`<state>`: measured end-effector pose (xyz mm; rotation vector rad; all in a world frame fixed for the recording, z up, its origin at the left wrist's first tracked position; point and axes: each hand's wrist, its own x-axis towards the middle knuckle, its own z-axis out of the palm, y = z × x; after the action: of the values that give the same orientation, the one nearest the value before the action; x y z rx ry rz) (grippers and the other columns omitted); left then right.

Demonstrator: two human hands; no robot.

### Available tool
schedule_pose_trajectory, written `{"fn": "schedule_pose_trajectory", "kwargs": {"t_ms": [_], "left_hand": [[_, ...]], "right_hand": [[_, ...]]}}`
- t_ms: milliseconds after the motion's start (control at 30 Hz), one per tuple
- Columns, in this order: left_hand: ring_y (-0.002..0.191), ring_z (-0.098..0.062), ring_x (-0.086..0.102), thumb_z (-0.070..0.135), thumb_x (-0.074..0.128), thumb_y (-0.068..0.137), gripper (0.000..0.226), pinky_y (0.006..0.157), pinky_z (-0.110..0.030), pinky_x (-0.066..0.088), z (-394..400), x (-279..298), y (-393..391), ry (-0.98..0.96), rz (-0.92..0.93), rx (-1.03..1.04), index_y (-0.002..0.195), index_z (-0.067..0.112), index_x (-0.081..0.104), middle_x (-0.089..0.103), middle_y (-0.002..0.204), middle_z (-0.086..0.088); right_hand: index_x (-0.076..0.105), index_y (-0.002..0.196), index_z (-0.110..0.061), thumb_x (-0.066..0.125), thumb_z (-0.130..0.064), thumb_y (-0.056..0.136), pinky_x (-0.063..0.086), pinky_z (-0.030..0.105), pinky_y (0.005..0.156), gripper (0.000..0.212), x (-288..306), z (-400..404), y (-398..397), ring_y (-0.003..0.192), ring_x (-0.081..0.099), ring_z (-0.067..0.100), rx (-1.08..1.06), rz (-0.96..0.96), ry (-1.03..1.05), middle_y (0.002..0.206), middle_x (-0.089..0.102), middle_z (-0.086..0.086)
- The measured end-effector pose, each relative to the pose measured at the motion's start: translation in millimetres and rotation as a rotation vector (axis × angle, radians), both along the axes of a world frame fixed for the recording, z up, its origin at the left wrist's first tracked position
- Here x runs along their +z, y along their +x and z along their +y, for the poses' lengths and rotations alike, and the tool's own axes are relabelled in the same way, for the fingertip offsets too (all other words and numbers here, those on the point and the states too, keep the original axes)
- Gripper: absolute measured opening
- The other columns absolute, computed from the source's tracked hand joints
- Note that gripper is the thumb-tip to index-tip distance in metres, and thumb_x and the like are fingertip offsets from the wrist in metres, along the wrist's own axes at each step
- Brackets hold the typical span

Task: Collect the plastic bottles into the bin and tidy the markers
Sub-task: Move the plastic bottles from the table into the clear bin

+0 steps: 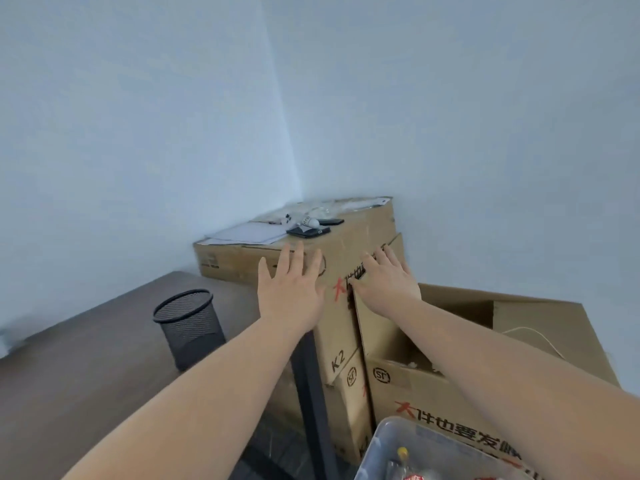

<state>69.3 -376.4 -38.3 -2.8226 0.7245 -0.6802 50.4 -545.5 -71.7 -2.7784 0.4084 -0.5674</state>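
Note:
A clear plastic bin (384,441) sits at the bottom right; inside it lies a plastic bottle (401,460) with a yellow cap. My left hand (291,289) and my right hand (388,278) are both stretched out in front of me with fingers spread, empty, over the side of a tall cardboard box (339,258) in the corner. On top of that box lie a marker-like white item (308,221), dark flat objects (308,232) and papers (242,233). No marker shows clearly.
A black mesh wastebasket (190,327) stands on the dark floor at left. An open cardboard box (485,327) with red print is at right, behind the bin. A dark upright post (310,382) runs below my left hand. White walls meet in the corner.

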Motion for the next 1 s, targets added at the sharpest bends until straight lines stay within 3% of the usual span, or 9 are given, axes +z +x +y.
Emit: {"fn": "schedule_pose_trajectory", "kwargs": {"t_ms": [267,700,1000], "left_hand": [[0.146,-0.022,-0.017,0.050,0.018,0.100,0.061,0.116,-0.053,0.001,154.3,39.9,-19.7,-0.022,-0.115,0.282,0.152,0.030,-0.007,-0.014,0.160,-0.001],[0.146,-0.021,-0.017,0.049,0.017,0.099,0.060,0.116,-0.053,0.003,402.0,26.4,-70.6,-0.065,-0.098,0.753,0.151,0.032,-0.008,-0.014,0.160,0.000],[0.146,-0.021,-0.016,0.048,0.017,0.099,0.059,0.117,-0.051,0.004,499.4,14.4,-78.5,-0.120,-0.071,0.916,0.152,0.032,-0.004,-0.011,0.161,0.001]], "right_hand": [[0.005,0.153,-0.026,0.033,-0.051,0.098,0.005,0.045,0.120,0.066,63.8,149.1,12.2,0.148,-0.007,0.021,0.287,-0.097,-0.106,0.162,0.000,0.005],[0.008,0.153,-0.026,0.034,-0.048,0.098,0.005,0.043,0.119,0.064,55.3,396.4,30.6,0.148,-0.004,0.022,0.700,-0.129,-0.183,0.161,0.005,0.007],[0.007,0.152,-0.027,0.037,-0.046,0.098,0.004,0.043,0.120,0.065,40.5,510.1,50.2,0.148,-0.005,0.020,0.895,-0.079,-0.180,0.161,0.002,0.005]]}}
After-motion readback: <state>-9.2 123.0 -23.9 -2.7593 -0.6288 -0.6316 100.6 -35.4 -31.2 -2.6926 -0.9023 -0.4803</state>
